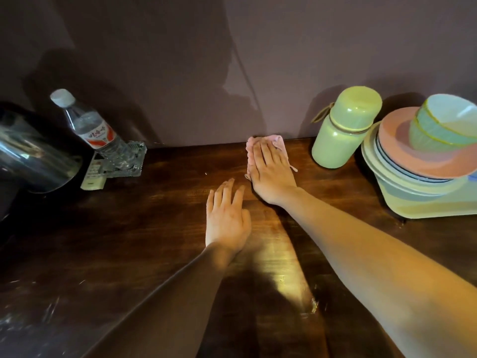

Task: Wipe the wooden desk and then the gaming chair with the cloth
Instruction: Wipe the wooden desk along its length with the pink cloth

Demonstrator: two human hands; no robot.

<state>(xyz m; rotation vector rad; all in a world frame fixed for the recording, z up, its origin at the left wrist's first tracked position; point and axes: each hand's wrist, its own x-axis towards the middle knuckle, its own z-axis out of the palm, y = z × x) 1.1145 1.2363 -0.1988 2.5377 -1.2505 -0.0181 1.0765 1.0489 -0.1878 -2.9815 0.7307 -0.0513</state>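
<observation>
Both forearms reach forward. The right hand [271,171] lies palm-down, fingers straight and together, pressing the one pink cloth [274,139] onto the wooden desk [154,228] at 12 o'clock by the wall; the left hand [227,218] rests flat at its 7 o'clock, fingers slightly apart. The cloth lies under the right fingers, with one water bottle [86,125] at 10 o'clock and one green flask [343,130] at 2 o'clock.

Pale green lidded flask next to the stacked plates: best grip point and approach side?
Probably grip the pale green flask round its lower body, coming from the front-left: it stands on its base, the stacked plates crowd its right, and the wall is behind.
</observation>
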